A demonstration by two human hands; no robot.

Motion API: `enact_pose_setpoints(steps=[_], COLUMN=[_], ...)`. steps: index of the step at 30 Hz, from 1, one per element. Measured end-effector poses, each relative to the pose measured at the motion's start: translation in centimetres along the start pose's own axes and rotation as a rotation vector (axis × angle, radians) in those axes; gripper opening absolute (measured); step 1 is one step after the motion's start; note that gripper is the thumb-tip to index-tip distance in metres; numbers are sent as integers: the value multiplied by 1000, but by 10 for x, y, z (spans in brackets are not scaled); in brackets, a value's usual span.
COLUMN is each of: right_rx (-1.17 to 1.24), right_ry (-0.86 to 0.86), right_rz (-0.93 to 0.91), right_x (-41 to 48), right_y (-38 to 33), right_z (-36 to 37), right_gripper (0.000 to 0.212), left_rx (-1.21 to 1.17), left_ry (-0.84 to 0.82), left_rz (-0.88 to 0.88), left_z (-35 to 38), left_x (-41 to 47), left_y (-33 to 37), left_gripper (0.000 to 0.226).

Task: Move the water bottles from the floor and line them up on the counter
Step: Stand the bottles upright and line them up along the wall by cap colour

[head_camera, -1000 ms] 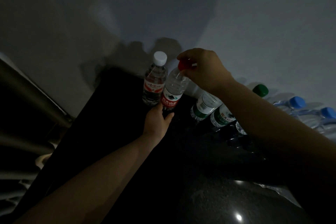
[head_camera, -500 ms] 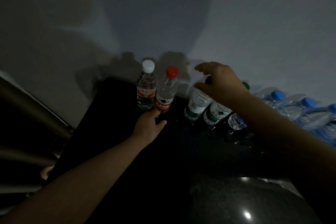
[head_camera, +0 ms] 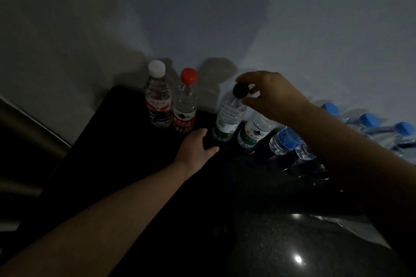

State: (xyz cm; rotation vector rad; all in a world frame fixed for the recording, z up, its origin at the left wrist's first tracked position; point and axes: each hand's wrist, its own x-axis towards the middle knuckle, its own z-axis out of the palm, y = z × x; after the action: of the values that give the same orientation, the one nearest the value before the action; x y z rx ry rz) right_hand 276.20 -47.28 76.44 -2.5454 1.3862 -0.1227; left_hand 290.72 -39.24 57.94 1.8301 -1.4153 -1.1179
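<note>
Several clear plastic water bottles stand in a row on the dark counter, against the grey wall. At the left end is the white-cap bottle, which has a red and white label. Just beside it is the red-cap bottle, with a red label low on its body.

After a small gap comes the dark-cap bottle. It has ribbed shoulders and a white and green label, and its base is on the counter. The second green bottle stands close on its right, its top hidden behind the right forearm. Blue-label bottles come next, and the blue caps run on toward the right edge.

The right hand reaches over the row. Its forefinger arches over the dark cap and its thumb lies under it, so the two pinch the cap.

The left hand lies low on the counter at the foot of the same bottle. Its fingers curl beside the base and its thumb points in front of it. The gloom there hides whether it grips.

A bright glint shows on the near counter.
</note>
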Motion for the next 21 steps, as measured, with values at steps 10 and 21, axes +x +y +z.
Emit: enact_pose_setpoints(steps=[10, 21], right_rx=[-40, -38], right_ry=[0, 36], right_rz=[-166, -184], right_x=[8, 9], right_y=[14, 25], right_z=[3, 6], right_gripper=[47, 40], left_rx=[-172, -206], left_ry=[221, 311], left_rz=[0, -3], left_z=[47, 59], left_x=[20, 45], left_y=[15, 12], left_gripper=[78, 62])
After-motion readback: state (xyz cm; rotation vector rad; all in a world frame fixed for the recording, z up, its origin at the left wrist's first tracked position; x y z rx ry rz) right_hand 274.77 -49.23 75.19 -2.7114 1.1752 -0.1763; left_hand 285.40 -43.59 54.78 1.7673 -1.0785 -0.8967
